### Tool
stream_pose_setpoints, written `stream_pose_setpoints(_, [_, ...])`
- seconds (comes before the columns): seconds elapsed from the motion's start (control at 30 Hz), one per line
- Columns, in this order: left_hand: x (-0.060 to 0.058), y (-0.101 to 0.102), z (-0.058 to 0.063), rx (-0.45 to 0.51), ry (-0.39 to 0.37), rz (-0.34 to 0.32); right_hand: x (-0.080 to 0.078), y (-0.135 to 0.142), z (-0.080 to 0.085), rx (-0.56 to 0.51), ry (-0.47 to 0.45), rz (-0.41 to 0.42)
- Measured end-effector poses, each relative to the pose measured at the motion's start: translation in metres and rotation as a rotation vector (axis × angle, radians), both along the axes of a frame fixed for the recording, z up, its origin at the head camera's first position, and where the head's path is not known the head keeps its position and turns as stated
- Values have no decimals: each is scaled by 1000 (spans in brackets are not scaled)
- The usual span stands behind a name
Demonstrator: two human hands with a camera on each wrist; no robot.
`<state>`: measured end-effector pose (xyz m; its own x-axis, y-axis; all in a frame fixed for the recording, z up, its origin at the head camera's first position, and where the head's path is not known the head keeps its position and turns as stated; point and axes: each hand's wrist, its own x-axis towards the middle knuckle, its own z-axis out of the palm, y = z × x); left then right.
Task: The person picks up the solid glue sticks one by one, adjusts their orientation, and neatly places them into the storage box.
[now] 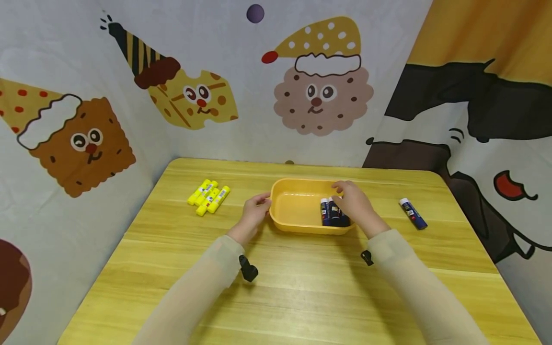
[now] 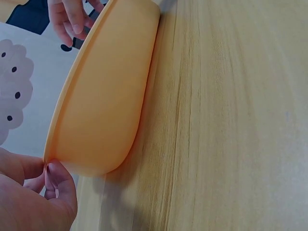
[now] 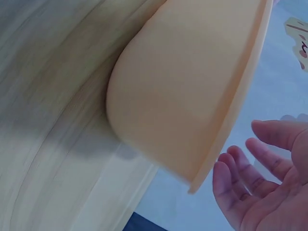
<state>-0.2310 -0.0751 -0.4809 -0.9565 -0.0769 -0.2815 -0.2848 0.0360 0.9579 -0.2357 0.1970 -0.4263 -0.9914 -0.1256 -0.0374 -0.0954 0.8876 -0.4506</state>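
Taking the tray as the clock's centre, four yellow glue sticks [image 1: 209,197] lie side by side on the table [image 1: 276,287] at nine o'clock. They look light, stiff and smooth, so likely to roll; fingers either side of the barrel's middle should do.

Between them and the tray is the left hand [image 1: 251,213], its thumb and fingers pinching the tray's rim at nine o'clock. The yellow-orange tray [image 1: 310,229] looks like thin, light plastic, probably slick but hardly fragile; the lip seems the best hold.

Inside, toward four o'clock, blue glue sticks [image 1: 334,212] with white caps lie together, at least three, partly hidden. The right hand [image 1: 356,203] is over that end, its fingers loosely bent, apart from the thumb, with nothing visible between.

At three o'clock, outside, a single blue glue stick [image 1: 413,213] lies tilted, its cap toward eleven; gripping the barrel rather than the cap seems safer.
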Motion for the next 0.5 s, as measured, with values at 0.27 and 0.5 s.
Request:
stream_pose_setpoints(0.27, [0, 0, 0, -6, -9, 4, 5, 11, 4, -12, 49, 18])
stream_pose_setpoints(0.5, [1, -1, 1, 1, -17, 2, 7, 27, 6, -104, 67, 61])
